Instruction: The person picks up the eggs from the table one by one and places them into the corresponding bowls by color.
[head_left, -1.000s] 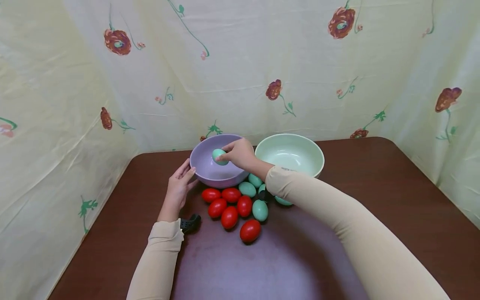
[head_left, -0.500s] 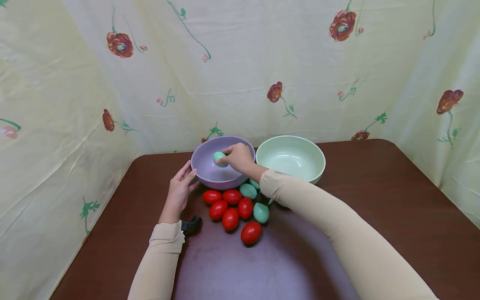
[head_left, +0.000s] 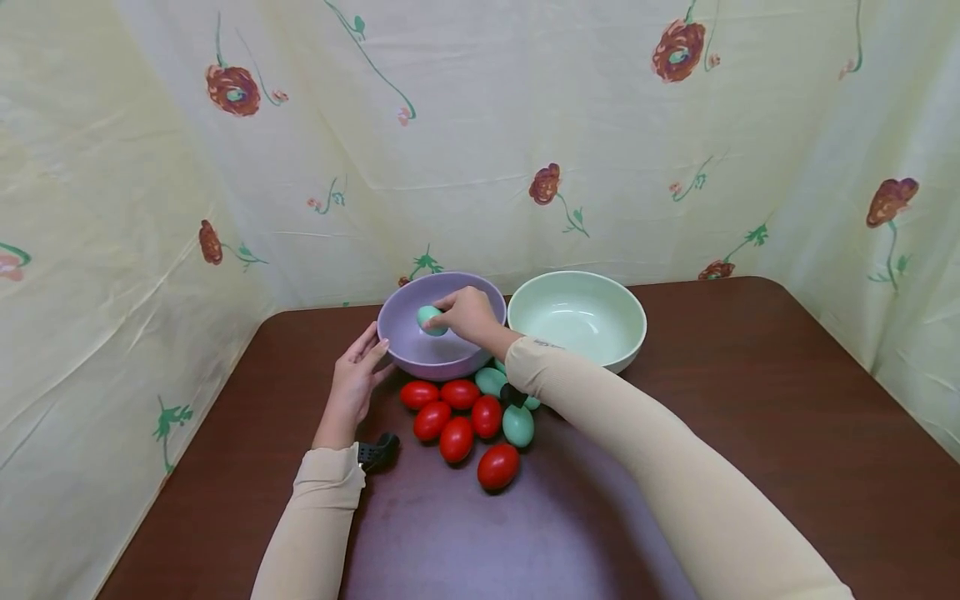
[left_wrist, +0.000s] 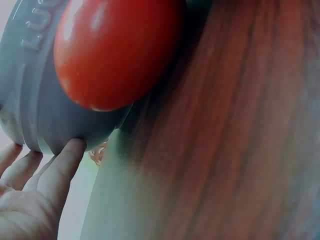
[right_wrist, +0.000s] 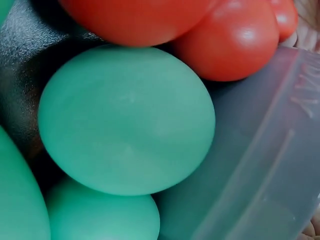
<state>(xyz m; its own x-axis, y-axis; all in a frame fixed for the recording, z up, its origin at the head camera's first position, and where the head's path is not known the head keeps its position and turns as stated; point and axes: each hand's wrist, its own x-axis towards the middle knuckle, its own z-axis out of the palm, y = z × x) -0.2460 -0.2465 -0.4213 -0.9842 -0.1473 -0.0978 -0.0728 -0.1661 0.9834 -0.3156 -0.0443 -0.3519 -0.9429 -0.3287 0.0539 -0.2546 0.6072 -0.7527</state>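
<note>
In the head view a purple bowl (head_left: 440, 363) stands at the back of the table. The fingers of my left hand (head_left: 354, 382) lie fairly straight against its outer left side, thumb at the rim; the left wrist view shows fingertips touching the bowl's wall (left_wrist: 45, 125). Over the bowl's inside, my right hand (head_left: 474, 317) pinches a mint-green egg (head_left: 431, 320) between thumb and fingers. Several red eggs (head_left: 456, 440) lie in front of the bowl, beside several green eggs (head_left: 518, 426), some of them hidden under the right forearm.
A pale green bowl (head_left: 577, 318) stands right beside the purple one. The dark brown table (head_left: 750, 375) is bounded by a flowered curtain (head_left: 480, 125) behind and at the sides. A black wrist strap (head_left: 378, 452) is on the left wrist.
My right hand, with the green egg, has dipped slightly lower and to the left in the purple bowl. The left hand stays at the bowl's side.
</note>
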